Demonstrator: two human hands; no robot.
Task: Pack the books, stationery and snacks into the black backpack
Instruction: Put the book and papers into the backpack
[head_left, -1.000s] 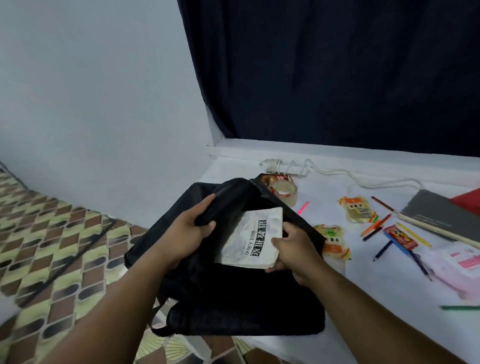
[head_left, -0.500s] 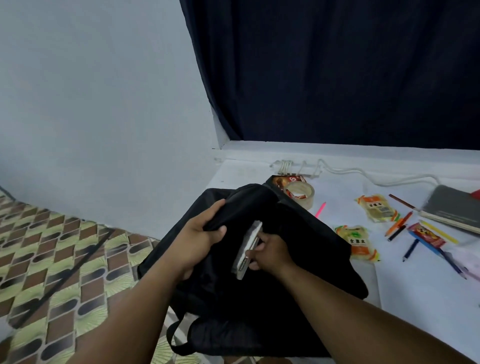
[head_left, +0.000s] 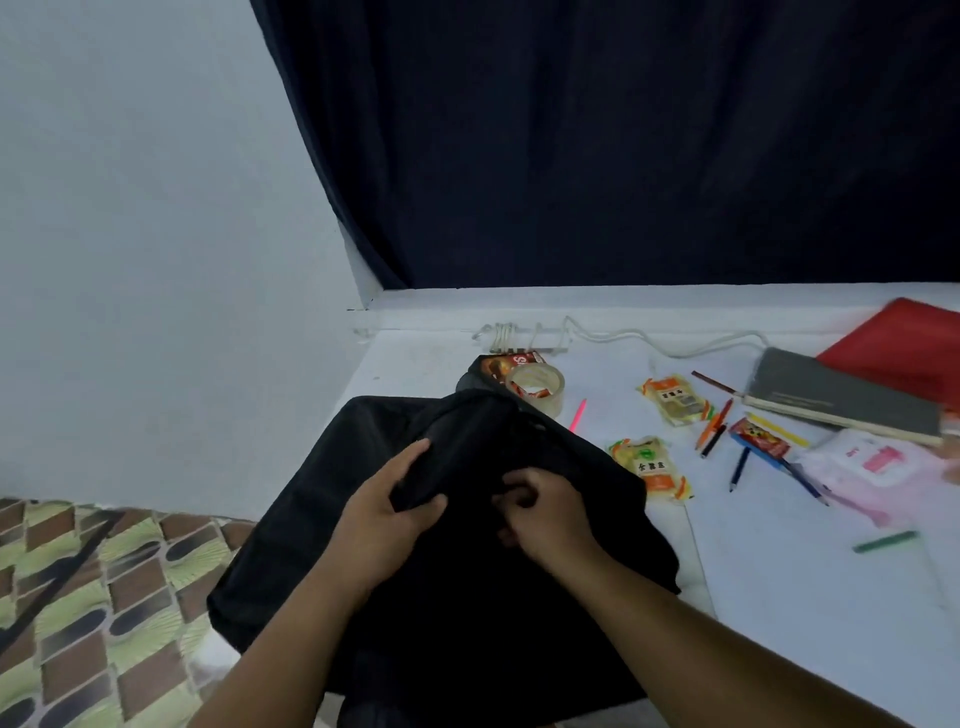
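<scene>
Backpack (head_left: 452, 571), black, slumped at lower centre of the frame, hanging over the left edge of the white surface (head_left: 779, 597) toward the patterned floor. Left hand (head_left: 387, 512) curled round a fold of fabric at the bag's mouth, gripping it; right hand (head_left: 545, 514) just beside it with fingers bent against the fabric, whether pinching a zip or cloth cannot be told. Interior hidden: nothing of the contents visible from this angle. Likely risks: bag sliding off the edge if the grip loosens, given the overhang; mouth collapsing shut, so the next item snags on limp cloth. Still outside, toward centre right and right: tape roll (head_left: 537, 387), two snack packets (head_left: 672, 400) (head_left: 649, 467), loose pens (head_left: 737, 467), grey book (head_left: 841, 397), red folder (head_left: 904, 345), pink pack (head_left: 878, 465). Much packing apparently left.
</scene>
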